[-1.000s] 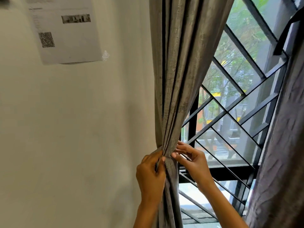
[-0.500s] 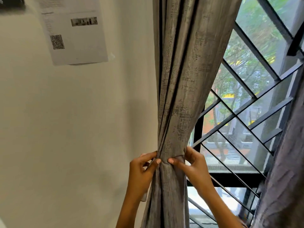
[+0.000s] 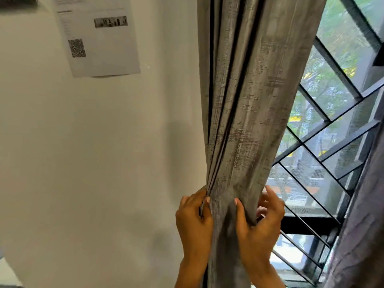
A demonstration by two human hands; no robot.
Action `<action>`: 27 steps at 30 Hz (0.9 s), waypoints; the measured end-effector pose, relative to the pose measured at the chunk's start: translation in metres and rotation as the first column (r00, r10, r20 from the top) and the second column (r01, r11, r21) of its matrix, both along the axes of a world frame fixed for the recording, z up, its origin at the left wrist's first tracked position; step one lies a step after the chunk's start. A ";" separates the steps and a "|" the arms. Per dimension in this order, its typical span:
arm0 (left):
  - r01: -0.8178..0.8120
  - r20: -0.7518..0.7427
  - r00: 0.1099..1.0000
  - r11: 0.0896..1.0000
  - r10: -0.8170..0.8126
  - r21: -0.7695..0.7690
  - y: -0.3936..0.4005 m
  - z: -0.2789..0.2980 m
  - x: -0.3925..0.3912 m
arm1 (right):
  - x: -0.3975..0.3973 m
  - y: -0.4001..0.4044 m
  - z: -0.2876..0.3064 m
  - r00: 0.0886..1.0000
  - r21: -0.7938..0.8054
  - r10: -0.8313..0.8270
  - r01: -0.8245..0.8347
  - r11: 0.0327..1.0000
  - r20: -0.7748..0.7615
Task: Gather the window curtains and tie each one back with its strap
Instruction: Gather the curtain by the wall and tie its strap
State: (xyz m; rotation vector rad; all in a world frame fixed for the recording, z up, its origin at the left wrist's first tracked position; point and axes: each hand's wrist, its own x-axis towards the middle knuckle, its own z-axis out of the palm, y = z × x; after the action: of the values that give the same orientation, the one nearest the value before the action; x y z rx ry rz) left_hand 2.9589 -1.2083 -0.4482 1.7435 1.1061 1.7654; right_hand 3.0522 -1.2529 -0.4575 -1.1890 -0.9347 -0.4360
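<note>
Both hands clasp the gathered curtain [image 3: 249,125]: left hand [image 3: 194,223] grips its left edge, right hand [image 3: 258,221] wraps the right.

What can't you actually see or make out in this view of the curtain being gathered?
- Strap: none shows in the head view; the grey curtain and both hands could hide it.
- Right hand: some fingers go behind the fabric.
- Left hand: fingertips tucked into a fold.
- Paper notice: print too small and blurred.
- Second curtain: cut off by the right edge.

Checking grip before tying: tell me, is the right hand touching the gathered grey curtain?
Touching. The head view shows the right hand with its thumb pressed on the gathered grey curtain.
</note>
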 end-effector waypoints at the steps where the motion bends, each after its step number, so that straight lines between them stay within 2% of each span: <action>1: -0.007 0.002 1.000 1.000 0.007 0.013 -0.001 0.000 0.002 | 0.000 -0.001 -0.001 0.999 -0.010 -0.007 0.008 1.000 0.050; 3: -0.016 0.001 1.000 1.000 0.016 0.020 -0.002 0.001 0.004 | 0.004 0.001 -0.006 0.966 -0.103 -0.117 0.144 0.984 0.232; 4: -0.020 -0.004 1.000 1.000 0.020 0.019 -0.003 0.001 0.005 | 0.007 0.001 -0.006 0.946 -0.137 -0.178 0.221 0.966 0.272; 7: -0.017 0.002 1.000 1.000 0.017 0.018 -0.003 0.001 0.006 | 0.016 0.002 0.000 0.915 -0.133 -0.314 0.355 0.925 0.254; 9: -0.009 0.005 1.000 1.000 0.009 0.002 -0.002 0.001 0.007 | 0.017 0.001 0.001 0.905 -0.095 -0.320 0.358 0.929 0.280; 10: -0.002 0.003 1.000 1.000 0.002 -0.003 -0.001 0.001 0.007 | 0.018 0.003 -0.002 0.920 -0.117 -0.246 0.293 0.949 0.305; 12: 0.021 -0.014 1.000 1.000 -0.021 0.002 0.000 0.000 0.008 | 0.020 0.009 -0.002 0.963 -0.248 0.015 0.055 0.967 0.271; 14: 0.047 -0.029 0.998 0.999 -0.047 -0.012 0.002 -0.001 0.007 | 0.019 0.011 0.001 0.964 -0.318 0.249 -0.207 0.925 0.097; 16: 0.089 -0.012 0.996 0.994 -0.089 -0.056 0.005 -0.001 0.004 | 0.015 0.008 0.008 0.895 -0.281 0.432 -0.444 0.851 -0.107; 17: 0.137 0.001 0.990 0.987 -0.138 -0.084 0.007 -0.001 0.001 | 0.012 0.007 0.012 0.857 -0.271 0.492 -0.516 0.813 -0.156; 19: 0.312 0.048 0.950 0.941 -0.308 -0.132 0.010 0.002 -0.006 | 0.010 0.006 0.015 0.815 -0.291 0.555 -0.578 0.762 -0.166; 21: 0.501 0.166 0.864 0.846 -0.476 -0.182 0.008 0.009 -0.010 | 0.012 0.008 0.016 0.793 -0.300 0.585 -0.607 0.736 -0.171; 22: 0.550 0.239 0.830 0.811 -0.503 -0.202 0.007 0.011 -0.010 | 0.013 0.010 0.015 0.784 -0.300 0.595 -0.619 0.726 -0.179; 24: 0.562 0.315 0.816 0.793 -0.484 -0.236 0.007 0.014 -0.010 | 0.014 0.013 0.012 0.778 -0.313 0.596 -0.626 0.714 -0.198; 27: 0.555 0.310 0.819 0.802 -0.482 -0.220 0.010 0.012 -0.011 | 0.014 0.018 0.009 0.817 -0.338 0.553 -0.573 0.746 -0.164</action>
State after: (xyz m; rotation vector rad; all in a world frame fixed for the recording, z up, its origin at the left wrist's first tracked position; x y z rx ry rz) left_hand 2.9476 -1.1980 -0.4365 1.4210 0.6555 1.3328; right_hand 3.0657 -1.2351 -0.4482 -1.1735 -1.3118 0.2835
